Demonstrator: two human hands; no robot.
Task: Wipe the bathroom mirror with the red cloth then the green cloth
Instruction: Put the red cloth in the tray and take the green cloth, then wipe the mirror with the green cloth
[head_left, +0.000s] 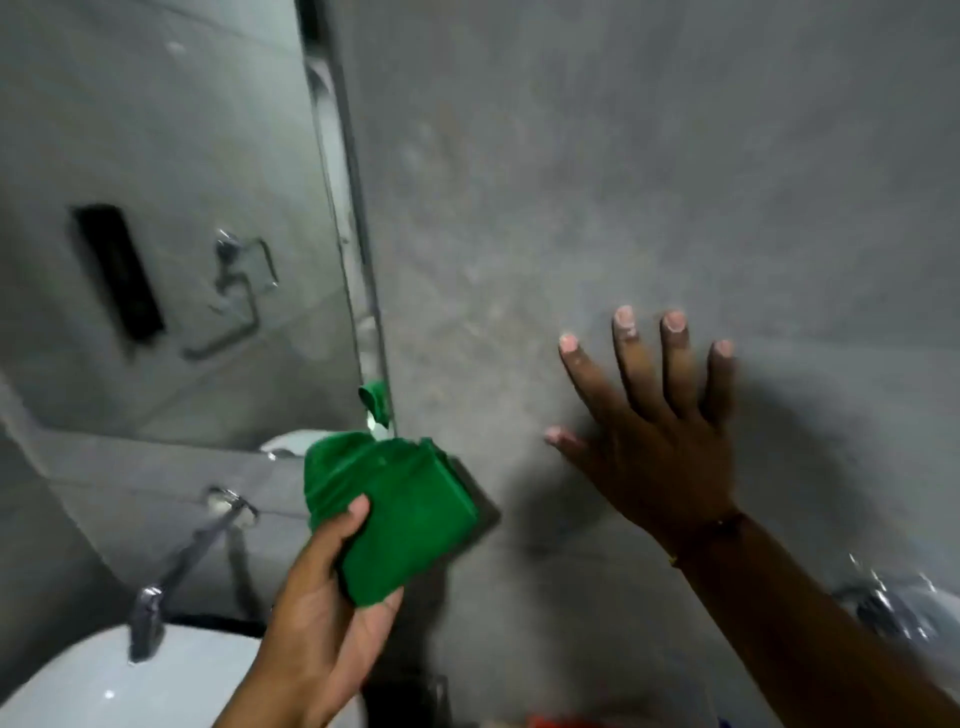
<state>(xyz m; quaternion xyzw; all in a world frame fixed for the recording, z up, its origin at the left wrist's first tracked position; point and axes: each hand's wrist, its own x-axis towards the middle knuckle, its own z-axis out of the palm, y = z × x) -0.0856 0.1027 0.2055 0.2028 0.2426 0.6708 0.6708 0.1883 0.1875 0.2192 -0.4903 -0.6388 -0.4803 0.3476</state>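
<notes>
Mirror (171, 218) hangs at upper left, its right edge running down toward the green cloth (395, 514); a sliver of green shows reflected at that bottom corner. Left hand (317, 618) holds the cloth bunched, thumb on top and fingers curled under, just below and to the right of the mirror's lower corner, apparently not yet on the glass. Right hand (654, 441) is spread wide and flat against the grey wall (623, 156), holding nothing, seemingly as a brace. Red cloth: only a small red patch (550, 722) at the bottom edge, too cropped to be sure what it is; judging by the green one in hand, the red pass is likely done. Risks: the cloth is folded thick and gripped loosely at one end, so a hard sweep could pull it free and drop it toward the basin (78, 691); a bunched wad may also touch the glass unevenly and leave streaks (the surface looks hazy already, though blur makes that uncertain). The tap (176, 571) stands just under the mirror, so a low stroke could knock knuckles on it. The braced palm could slip if the wall is damp. Containers: the white basin at lower left, what shows of it looks empty; nothing else holding anything can be made out.
</notes>
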